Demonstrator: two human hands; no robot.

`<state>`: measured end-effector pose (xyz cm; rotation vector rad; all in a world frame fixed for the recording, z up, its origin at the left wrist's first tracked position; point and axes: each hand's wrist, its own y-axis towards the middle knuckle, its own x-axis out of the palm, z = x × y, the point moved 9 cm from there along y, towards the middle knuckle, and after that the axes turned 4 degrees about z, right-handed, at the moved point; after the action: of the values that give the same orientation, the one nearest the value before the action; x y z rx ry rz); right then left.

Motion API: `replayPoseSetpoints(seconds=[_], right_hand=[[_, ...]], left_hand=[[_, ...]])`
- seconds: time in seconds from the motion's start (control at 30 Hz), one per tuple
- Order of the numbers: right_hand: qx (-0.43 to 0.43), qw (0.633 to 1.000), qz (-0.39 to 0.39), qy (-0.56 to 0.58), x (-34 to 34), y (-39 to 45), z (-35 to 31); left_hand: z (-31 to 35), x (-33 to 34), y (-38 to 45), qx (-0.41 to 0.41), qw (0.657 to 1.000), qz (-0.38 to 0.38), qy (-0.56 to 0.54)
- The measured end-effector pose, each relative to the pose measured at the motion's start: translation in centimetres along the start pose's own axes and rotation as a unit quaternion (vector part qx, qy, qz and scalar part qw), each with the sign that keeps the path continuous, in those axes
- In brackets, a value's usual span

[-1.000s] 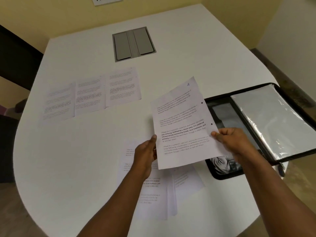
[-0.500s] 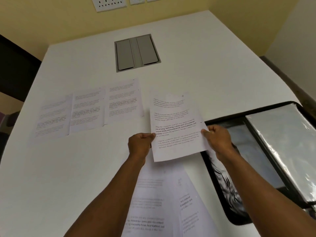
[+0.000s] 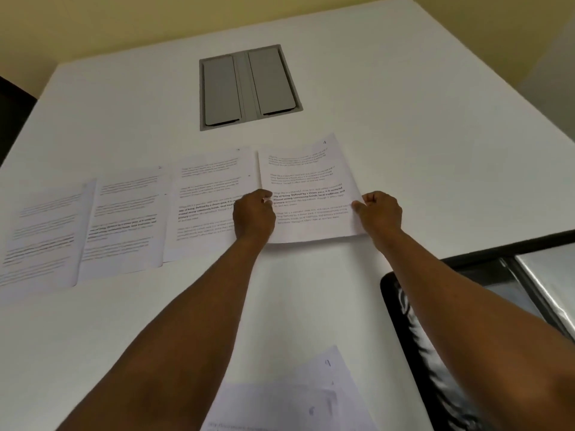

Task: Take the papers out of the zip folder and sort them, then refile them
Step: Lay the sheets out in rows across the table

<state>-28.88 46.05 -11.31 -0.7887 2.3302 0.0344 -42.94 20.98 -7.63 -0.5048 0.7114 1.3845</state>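
A printed sheet [image 3: 311, 188] lies low over the white table [image 3: 404, 119], at the right end of a row of three printed sheets [image 3: 124, 219]. My left hand [image 3: 253, 214] pinches its left edge and my right hand [image 3: 378, 211] pinches its right edge. Its near edge curls up slightly. The sheet's left edge meets the right edge of the row's last sheet. A loose pile of papers [image 3: 289, 396] lies at the near edge of the view. The open black zip folder [image 3: 413, 337] with clear sleeves lies at the right, partly cut off.
A grey hatch with two flaps [image 3: 249, 87] is set into the table beyond the row. A yellow wall runs behind the table's far edge. A dark chair back shows at the far left edge.
Both hands have carried the sheet forward and to the left, from above the loose pile down to the table beside the row. The camera has moved closer to the table.
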Motion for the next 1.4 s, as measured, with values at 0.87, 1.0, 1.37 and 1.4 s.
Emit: replayPoseSetpoints(seconds=[0.87, 1.0, 1.37, 1.4], right_hand=[[-0.262, 0.958, 0.045, -0.110, -2.7, -14.7, 0.1], [-0.207, 0.975, 0.010, -0.085, -5.2, -21.7, 4.5], [0.034, 0.971, -0.199, -0.128, -7.7, -39.2, 17.6], [0.037, 0.968, -0.212, -0.126, -7.5, -40.3, 17.9]], left_hand=[[-3.5, -3.0, -13.9, 0.145, 0.986, -0.013, 0.083], [-5.2, -5.9, -22.3, 0.118, 0.988, -0.051, 0.081], [-12.0, -11.2, -42.0, 0.041, 0.976, -0.141, 0.162], [-12.3, -11.4, -43.3, 0.034, 0.974, -0.155, 0.164]])
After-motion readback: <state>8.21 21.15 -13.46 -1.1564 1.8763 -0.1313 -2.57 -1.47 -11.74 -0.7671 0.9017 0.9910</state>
